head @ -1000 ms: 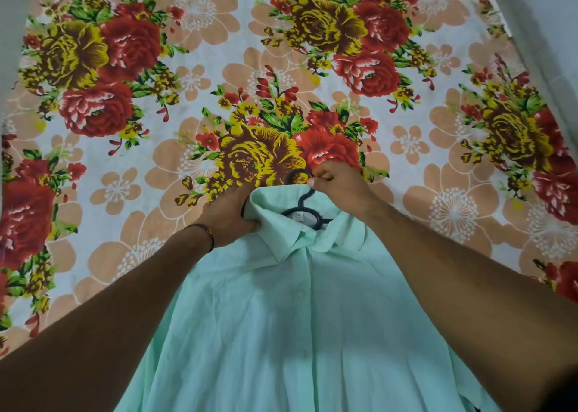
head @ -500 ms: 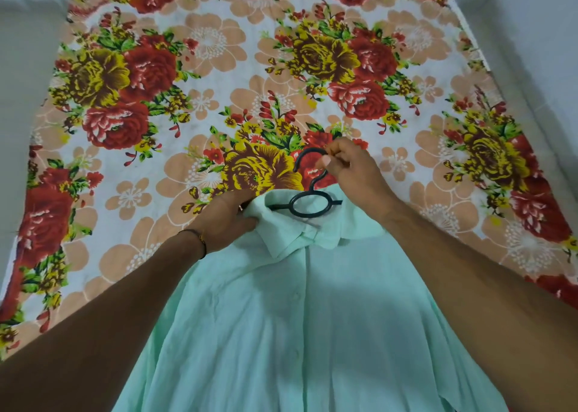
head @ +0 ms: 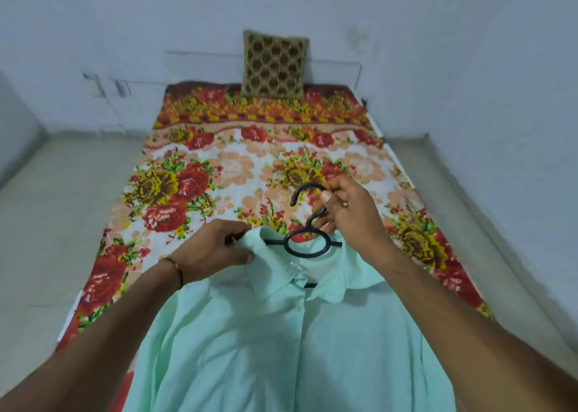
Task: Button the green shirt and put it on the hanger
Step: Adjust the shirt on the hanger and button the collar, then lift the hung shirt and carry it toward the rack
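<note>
1. Shirt (head: 281, 343) hangs buttoned over the flowered sheet (head: 225, 174), with the hanger (head: 308, 242) inside its collar.
2. Right hand (head: 350, 214) pinches the hanger's hook stem, lifting it.
3. Left hand (head: 212, 249) grips the collar's left side.
4. Cushion (head: 274, 64) leans against the wall.

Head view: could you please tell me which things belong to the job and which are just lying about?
Job: mint-green button-front cotton shirt; black plastic hanger; left hand gripping the collar; right hand pinching the hanger's neck.
Lying about: floral bedsheet; gold-brown patterned cushion.
</note>
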